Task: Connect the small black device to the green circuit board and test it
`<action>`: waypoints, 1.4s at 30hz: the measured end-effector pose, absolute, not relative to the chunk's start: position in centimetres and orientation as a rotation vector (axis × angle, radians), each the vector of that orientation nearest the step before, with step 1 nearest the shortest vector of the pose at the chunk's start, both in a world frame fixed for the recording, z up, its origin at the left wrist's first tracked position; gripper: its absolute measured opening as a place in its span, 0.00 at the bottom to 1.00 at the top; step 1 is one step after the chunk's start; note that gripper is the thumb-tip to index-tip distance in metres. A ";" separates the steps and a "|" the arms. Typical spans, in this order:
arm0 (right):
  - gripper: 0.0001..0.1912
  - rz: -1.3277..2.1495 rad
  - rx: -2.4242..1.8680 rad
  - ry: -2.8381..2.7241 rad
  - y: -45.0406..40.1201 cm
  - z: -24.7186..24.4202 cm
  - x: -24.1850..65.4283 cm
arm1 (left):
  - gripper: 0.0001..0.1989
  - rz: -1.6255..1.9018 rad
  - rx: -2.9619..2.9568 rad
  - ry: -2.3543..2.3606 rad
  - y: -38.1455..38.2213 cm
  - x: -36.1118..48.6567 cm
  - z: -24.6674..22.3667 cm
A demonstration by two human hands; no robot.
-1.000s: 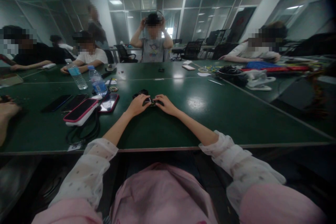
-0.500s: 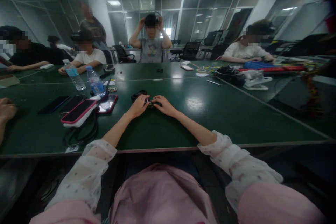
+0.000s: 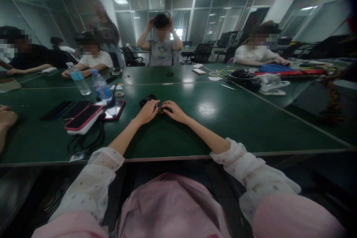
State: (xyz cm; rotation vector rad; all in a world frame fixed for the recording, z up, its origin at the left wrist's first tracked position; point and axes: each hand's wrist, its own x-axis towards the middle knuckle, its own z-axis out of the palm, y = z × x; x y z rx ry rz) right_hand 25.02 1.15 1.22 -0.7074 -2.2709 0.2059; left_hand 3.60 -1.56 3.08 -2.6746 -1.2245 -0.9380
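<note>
My left hand [image 3: 148, 112] rests on the table with its fingers curled in and closed on one side of a small dark object [image 3: 160, 110] with yellow-green specks. From the other side my right hand [image 3: 175, 111] bends over it, its fingertips gripping the near right part. Between them the hands cover most of the object, so its kind does not show. Just behind my left hand sits a black item [image 3: 145, 101], partly hidden by the fingers.
On the left lie several phones, a pink-cased phone [image 3: 83, 117] among them, with a black cord [image 3: 99, 137]. Water bottles [image 3: 79, 79] stand beyond. Cables and a white device [image 3: 272, 85] lie at the right on the green table [image 3: 223, 130]. Another person's hand [image 3: 7, 116] is at the left edge.
Both of my hands stay at the small dark object, with only slight finger movement. The standing person at the back left has shifted right.
</note>
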 end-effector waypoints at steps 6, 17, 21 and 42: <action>0.12 0.197 -0.697 -2.275 1.1 1.3 25.0 | 0.20 -0.916 -2.650 -1.198 -1.5 3.7 3.0; 0.13 0.229 -0.722 -2.280 1.1 1.3 25.0 | 0.19 -0.931 -2.631 -1.220 -1.0 3.7 2.6; 0.13 0.227 -0.728 -2.284 1.2 1.1 25.1 | 0.19 -0.936 -2.627 -1.258 -1.1 3.7 2.5; 0.14 0.252 -0.744 -2.285 0.9 1.5 25.2 | 0.17 -1.079 -2.188 -1.729 0.2 0.4 2.7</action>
